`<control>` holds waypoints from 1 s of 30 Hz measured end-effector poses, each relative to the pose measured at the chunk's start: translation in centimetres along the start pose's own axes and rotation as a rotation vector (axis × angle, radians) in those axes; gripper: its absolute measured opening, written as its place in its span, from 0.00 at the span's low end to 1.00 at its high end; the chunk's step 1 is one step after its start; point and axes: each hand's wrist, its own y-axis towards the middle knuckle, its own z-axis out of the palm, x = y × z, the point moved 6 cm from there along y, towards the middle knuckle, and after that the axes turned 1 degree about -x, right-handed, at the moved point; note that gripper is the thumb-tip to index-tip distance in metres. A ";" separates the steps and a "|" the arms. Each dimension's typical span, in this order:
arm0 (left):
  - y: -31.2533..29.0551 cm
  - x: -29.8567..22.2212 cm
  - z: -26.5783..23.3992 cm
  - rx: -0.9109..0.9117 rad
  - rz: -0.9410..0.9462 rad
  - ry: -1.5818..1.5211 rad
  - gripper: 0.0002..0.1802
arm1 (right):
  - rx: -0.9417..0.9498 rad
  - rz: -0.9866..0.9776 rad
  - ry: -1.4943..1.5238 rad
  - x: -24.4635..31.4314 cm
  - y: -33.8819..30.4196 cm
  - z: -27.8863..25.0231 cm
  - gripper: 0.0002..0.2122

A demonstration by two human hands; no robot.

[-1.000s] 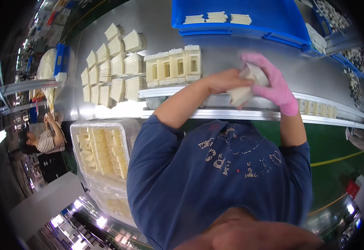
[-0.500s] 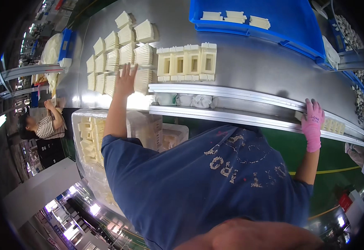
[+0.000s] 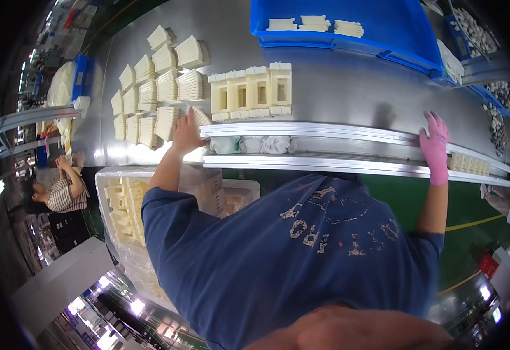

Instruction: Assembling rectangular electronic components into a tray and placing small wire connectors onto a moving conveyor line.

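My bare left hand (image 3: 188, 134) is closed around the near right bundle of cream ribbed strips (image 3: 200, 116), which sits askew. Its fingers lie along the bundle's left side, and part of it is hidden by the hand. More bundles of cream strips (image 3: 164, 86) stand in rows on the metal table (image 3: 342, 87). To their right is a row of several cream frames (image 3: 251, 93) with rectangular openings. My right hand (image 3: 435, 144), in a pink glove, hovers over the metal rails at the right. Its fingers are stretched out with nothing visible in them.
Two metal rails (image 3: 325, 131) run along the table's near edge, with white cloth bundles (image 3: 260, 144) between them. A blue bin (image 3: 348, 44) holding cream strips stands at the back. A plastic-lined crate (image 3: 121, 175) of cream parts is at the near left. Another person (image 3: 62, 189) works far left.
My left hand has drawn nearer and closed around the near right bundle, turning it askew. My right hand has lifted its fingers away from the rail. The whole view has shifted slightly.
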 end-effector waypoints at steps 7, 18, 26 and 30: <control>-1.3 4.9 -8.5 -0.288 -0.328 0.250 0.58 | -0.069 -0.096 0.106 3.2 2.6 0.1 0.20; 9.4 -30.3 -10.9 0.000 0.231 -1.233 0.46 | 0.175 -0.067 0.846 13.9 6.8 0.9 0.32; 10.3 -43.3 -5.8 0.721 0.398 -1.171 0.31 | 0.389 0.232 0.502 10.3 9.5 8.5 0.30; 12.0 -39.3 -10.8 0.064 0.784 -0.223 0.25 | 0.452 0.090 0.356 8.7 10.5 10.4 0.23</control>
